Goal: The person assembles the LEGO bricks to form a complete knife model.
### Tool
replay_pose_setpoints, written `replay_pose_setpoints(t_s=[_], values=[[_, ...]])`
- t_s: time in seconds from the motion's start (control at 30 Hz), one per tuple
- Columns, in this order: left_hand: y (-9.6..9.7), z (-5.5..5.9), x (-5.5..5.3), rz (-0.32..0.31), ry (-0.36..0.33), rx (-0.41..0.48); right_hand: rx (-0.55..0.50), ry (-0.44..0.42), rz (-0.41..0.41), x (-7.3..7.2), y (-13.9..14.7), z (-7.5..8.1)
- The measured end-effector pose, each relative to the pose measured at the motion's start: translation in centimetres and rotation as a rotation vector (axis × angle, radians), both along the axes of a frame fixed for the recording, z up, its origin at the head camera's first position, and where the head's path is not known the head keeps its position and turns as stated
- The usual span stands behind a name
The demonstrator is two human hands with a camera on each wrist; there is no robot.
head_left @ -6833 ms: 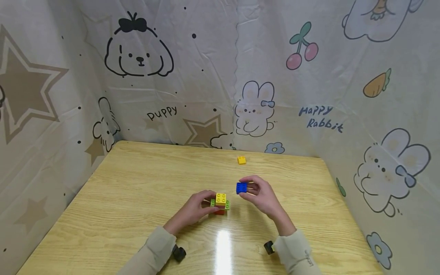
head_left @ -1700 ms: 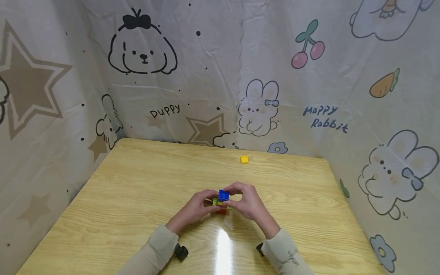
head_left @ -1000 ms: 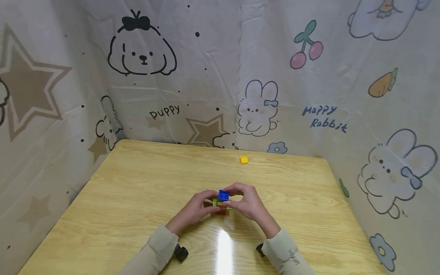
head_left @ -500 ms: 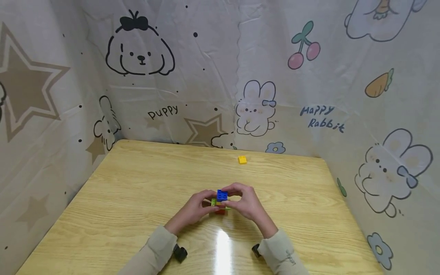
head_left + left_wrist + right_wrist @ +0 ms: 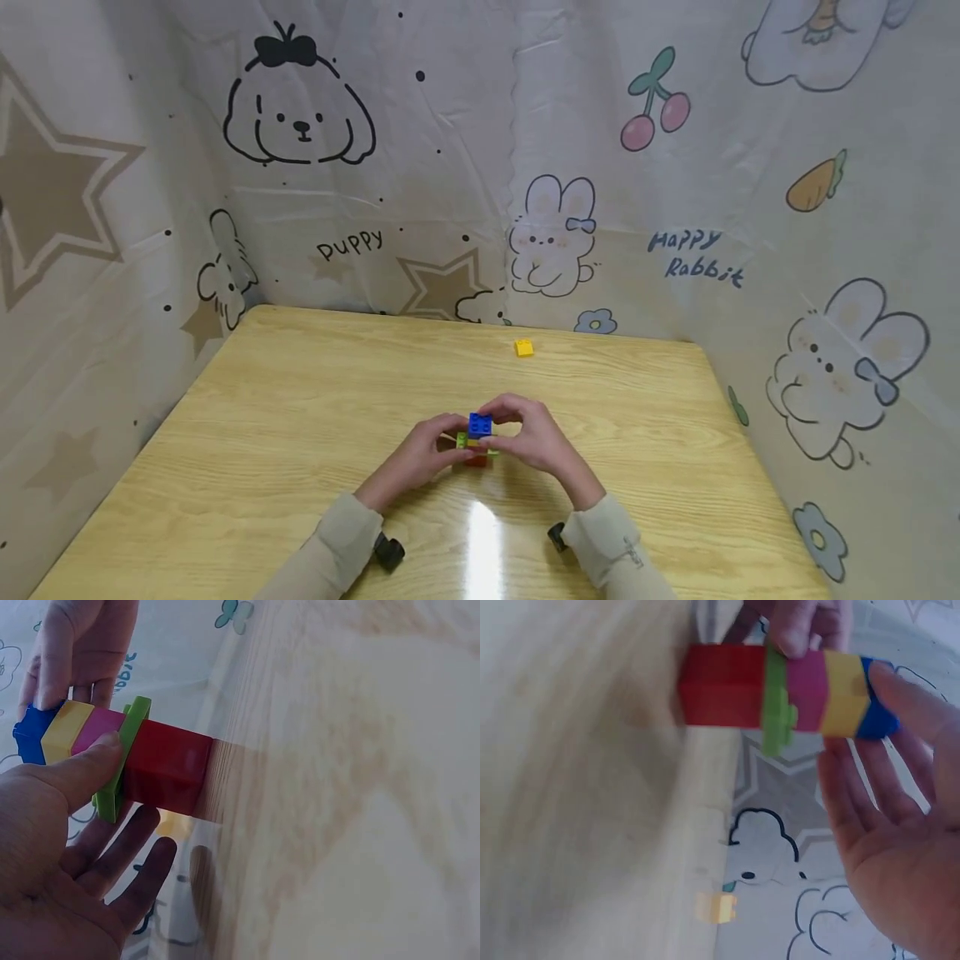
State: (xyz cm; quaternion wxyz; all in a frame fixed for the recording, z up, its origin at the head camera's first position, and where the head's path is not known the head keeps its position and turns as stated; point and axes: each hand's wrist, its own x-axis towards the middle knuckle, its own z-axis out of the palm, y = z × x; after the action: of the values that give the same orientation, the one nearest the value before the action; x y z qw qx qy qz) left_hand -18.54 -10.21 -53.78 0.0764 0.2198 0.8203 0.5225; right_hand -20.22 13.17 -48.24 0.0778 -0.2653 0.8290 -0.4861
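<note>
Pinching the blue block point(image 5: 480, 424) that tops an upright stack point(image 5: 776, 690), the right hand point(image 5: 531, 433) faces the left hand point(image 5: 418, 455), which grips the stack's pink block point(image 5: 808, 694); the stack stands on a wooden table point(image 5: 337, 375), a loose yellow block point(image 5: 524, 348) farther back.

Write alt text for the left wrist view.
The left hand grips the middle of a block stack while the right hand holds its blue end block; yellow, pink, green and red blocks run down to a wooden table.
</note>
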Motion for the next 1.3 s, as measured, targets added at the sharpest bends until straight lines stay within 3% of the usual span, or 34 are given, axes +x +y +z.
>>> replay_pose_setpoints(t_s=[0.1,0.17,0.33,0.43,0.5,0.67,0.9,1.03,1.3], values=[[-0.2,0.0,0.1,0.01,-0.008,-0.014,-0.016,-0.015,0.01,-1.0,0.4,0.5],[-0.2,0.0,0.1,0.014,-0.011,-0.022,-0.054,-0.034,-0.033,-2.1,0.9,0.7],[-0.2,-0.1,-0.1,0.015,-0.004,-0.026,-0.14,-0.076,-0.299,-6.7,2.0,0.3],[-0.3,-0.1,-0.2,0.019,-0.003,-0.03,-0.133,-0.103,-0.461,-9.8,2.4,-0.7],[-0.4,-0.2,-0.2,0.017,-0.009,-0.034,-0.105,-0.127,-0.522,-11.4,2.4,-1.2],[-0.2,-0.1,0.0,-0.003,-0.026,-0.039,-0.006,-0.182,-0.514,-13.9,2.6,-2.4],[0.2,0.2,0.0,0.001,-0.041,-0.036,0.033,-0.276,-0.473,-15.7,3.2,-3.2],[0.3,0.2,0.0,0.011,-0.03,-0.051,0.054,-0.276,-0.442,-16.2,2.6,-4.0],[0.2,0.2,0.3,0.008,-0.006,-0.048,0.089,-0.204,-0.511,-16.2,0.9,-4.8]])
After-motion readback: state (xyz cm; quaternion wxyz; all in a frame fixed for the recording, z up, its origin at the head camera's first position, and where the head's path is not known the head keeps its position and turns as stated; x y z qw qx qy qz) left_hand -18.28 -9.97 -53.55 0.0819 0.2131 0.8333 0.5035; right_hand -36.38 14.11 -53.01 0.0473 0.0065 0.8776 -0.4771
